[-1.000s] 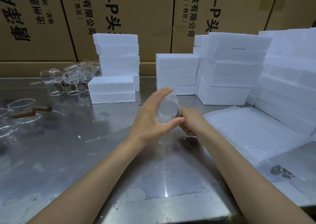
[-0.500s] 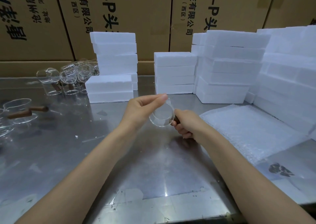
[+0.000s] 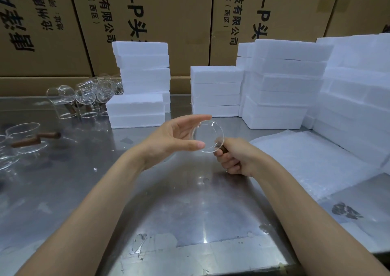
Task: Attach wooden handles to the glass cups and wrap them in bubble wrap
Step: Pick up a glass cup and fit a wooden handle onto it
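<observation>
A clear glass cup (image 3: 207, 136) is held above the steel table (image 3: 190, 202) at mid-height, its round face turned toward me. My left hand (image 3: 175, 136) has its palm turned up and holds the cup between the thumb under the rim and the fingers over the top. My right hand (image 3: 238, 159) grips the dark wooden handle (image 3: 223, 149), of which only a short brown piece shows beside the cup. A sheet of bubble wrap (image 3: 306, 161) lies flat on the table to the right of my hands.
Finished cups with wooden handles (image 3: 23, 137) stand at the left edge, and several bare glass cups (image 3: 84, 98) cluster behind them. White foam blocks (image 3: 137, 113) are stacked across the back and right (image 3: 285, 85). Cardboard boxes (image 3: 147, 12) form the wall behind.
My left hand has rolled from covering the cup with its back toward me to palm up beside it. The cup has turned in place while my right hand kept hold of the handle.
</observation>
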The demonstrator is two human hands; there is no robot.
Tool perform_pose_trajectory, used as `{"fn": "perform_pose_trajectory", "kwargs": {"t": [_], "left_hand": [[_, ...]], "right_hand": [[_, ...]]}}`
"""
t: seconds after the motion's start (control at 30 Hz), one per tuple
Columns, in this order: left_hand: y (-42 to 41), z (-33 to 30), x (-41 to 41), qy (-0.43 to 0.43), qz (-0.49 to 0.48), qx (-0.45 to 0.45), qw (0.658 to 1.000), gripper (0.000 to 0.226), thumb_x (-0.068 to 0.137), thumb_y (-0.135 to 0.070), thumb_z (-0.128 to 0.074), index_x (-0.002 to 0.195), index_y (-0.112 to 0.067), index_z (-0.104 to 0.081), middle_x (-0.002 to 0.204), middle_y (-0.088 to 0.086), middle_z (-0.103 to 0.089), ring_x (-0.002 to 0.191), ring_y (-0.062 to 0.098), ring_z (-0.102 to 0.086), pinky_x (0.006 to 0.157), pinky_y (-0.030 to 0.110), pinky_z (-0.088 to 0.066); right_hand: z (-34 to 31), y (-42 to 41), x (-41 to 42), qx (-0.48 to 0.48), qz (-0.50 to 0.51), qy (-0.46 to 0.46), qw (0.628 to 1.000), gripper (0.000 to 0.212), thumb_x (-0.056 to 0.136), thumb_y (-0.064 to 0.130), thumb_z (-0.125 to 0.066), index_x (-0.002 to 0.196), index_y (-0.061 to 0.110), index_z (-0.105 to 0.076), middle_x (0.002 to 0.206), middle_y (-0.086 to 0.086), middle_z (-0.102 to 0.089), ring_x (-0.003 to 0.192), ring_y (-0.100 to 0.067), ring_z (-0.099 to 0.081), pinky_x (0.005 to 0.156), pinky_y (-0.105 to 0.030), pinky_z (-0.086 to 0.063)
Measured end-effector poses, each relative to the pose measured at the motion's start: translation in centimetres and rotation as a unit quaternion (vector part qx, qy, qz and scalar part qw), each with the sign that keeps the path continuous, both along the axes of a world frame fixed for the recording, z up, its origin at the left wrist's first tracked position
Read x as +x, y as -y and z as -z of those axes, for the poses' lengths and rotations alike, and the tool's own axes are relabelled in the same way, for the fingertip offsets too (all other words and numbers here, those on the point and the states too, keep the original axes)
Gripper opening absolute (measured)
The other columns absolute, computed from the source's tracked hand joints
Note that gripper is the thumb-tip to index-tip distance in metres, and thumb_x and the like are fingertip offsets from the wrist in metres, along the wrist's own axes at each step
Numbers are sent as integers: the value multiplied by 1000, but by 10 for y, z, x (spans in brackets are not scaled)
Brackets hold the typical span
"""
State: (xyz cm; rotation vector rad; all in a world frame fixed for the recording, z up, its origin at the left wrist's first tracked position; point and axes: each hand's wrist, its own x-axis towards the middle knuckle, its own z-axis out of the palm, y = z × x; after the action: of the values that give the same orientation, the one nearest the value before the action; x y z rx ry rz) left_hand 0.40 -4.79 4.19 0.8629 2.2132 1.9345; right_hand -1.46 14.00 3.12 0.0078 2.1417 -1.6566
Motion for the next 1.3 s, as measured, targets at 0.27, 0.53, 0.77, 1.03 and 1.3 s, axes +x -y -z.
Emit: {"fn": "perform_pose_trajectory", "kwargs": {"t": [0.27, 0.53, 0.77, 1.03, 1.3], "left_hand": [[-9, 2, 1, -82, -68, -31, 994, 58, 60, -21, -81, 113, -28, -59, 114, -21, -65, 118, -3, -54, 97, 10, -40], [-29, 11, 9, -218, -246, -121, 937, 56, 61, -38, -88, 104, -32, -53, 103, -25, -61, 102, -11, -55, 84, 16, -45], [-39, 16, 4, -157, -319, -12, 935, 21, 85, -42, -68, 84, -25, -55, 92, -15, -68, 91, -3, -62, 80, 22, -47], [-35, 14, 3, 35, -189, 7, 981, 46, 74, -53, -66, 112, -29, -60, 95, -20, -68, 87, -5, -64, 74, 13, -51], [-14, 11, -2, 162, -218, -52, 961, 43, 78, -52, -70, 99, -15, -68, 93, 2, -73, 69, 10, -71, 60, 17, -54]], "right_hand": [[1, 1, -1, 4, 9, 0, 1000, 38, 86, 25, -39, 49, 21, -43, 39, 10, -24, 31, -5, -15, 33, -15, -11], [2, 4, 0, 39, 31, -16, 999, 34, 82, 20, -37, 49, 21, -43, 42, 9, -27, 35, -7, -16, 36, -17, -13], [2, 13, 3, 67, 42, -52, 995, 35, 85, 25, -39, 51, 18, -45, 38, 8, -29, 33, -9, -18, 35, -15, -12], [2, 13, 3, 150, 127, -306, 931, 48, 93, 26, -33, 51, 19, -55, 59, 4, -58, 61, -19, -52, 57, -29, -37], [14, 22, 7, 335, 3, -431, 838, 18, 83, 36, -54, 75, 20, -52, 67, 7, -52, 71, -21, -52, 56, -30, -33]]}}
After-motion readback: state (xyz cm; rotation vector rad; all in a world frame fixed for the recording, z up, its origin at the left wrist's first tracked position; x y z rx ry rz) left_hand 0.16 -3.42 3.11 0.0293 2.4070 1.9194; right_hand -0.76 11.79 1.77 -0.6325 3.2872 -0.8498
